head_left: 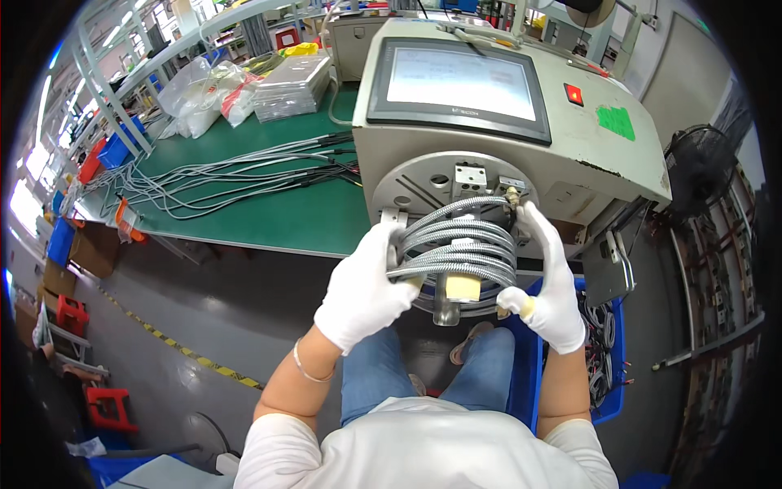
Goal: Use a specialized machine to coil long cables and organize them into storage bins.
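Both our white-gloved hands grip the coil of braided silver cable (pixel 456 244) on the winding machine's round faceplate (pixel 423 183): our left hand (pixel 364 287) clenches its left side, our right hand (pixel 547 277) cups the right, equally near. Loops lie stacked flat between them.

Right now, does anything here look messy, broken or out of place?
Little stands out. The grey cables on the green bench lie in a loose tangle. Both gloved hands, left and right, grip the braided cable coil neatly wound on the machine's round disc.
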Tool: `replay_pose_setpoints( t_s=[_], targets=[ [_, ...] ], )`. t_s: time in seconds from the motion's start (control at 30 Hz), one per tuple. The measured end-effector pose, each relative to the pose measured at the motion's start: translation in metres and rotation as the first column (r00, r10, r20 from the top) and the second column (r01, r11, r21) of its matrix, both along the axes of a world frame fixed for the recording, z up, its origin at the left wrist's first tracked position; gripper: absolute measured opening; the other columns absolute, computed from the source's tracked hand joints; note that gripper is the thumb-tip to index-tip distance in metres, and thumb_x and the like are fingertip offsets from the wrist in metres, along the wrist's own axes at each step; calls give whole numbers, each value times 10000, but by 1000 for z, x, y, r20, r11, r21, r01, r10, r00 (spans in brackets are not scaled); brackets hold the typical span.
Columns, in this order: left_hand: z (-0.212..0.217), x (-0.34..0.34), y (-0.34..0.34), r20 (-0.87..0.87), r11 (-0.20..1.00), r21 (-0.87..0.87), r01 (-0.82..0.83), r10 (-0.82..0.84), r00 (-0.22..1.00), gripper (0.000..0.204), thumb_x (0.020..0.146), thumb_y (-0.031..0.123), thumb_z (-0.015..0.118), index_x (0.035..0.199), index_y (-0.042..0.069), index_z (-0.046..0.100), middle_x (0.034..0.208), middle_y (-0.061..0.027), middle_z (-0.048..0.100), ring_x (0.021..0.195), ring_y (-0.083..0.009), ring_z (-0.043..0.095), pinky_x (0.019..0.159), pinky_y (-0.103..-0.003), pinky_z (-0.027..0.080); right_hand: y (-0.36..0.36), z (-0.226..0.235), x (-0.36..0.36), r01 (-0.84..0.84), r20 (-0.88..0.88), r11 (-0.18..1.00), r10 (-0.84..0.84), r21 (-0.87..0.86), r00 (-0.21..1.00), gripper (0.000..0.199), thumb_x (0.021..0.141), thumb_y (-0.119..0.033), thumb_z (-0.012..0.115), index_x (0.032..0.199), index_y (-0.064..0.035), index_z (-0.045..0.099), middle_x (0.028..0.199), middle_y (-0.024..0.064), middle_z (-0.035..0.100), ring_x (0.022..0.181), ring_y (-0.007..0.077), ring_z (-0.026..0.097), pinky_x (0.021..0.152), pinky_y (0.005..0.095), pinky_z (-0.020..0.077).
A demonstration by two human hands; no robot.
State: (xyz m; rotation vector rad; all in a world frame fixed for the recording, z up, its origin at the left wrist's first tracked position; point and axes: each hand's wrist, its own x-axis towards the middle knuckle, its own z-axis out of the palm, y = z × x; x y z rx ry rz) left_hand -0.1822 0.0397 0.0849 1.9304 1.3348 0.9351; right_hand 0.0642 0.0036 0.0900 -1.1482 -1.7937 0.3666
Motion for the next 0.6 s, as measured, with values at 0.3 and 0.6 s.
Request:
replay_pose_setpoints(
  t_s=[0.3,0.6],
  targets=[
    [-9,-1,4,-66,969,248,12,4,998,320,685,66,720,928,26,515,837,-118,523,776,-281,562,719,-345,463,5,-11,-15,-103,-123,993,110,66,986,980,582,-300,861,1379,0,375,1218,153,495,1115,258,502,979,353,391],
    [-58,-21,-59,255,736,631,246,-496,830,194,698,132,723,758,71,548,775,-88,635,737,-277,642,721,-415,514,-67,-43,-32,-497,269,828,433,258,860,397,600,-329,742,863,-50,638,775,116,586,692,314,607,651,412,521]
  ],
)
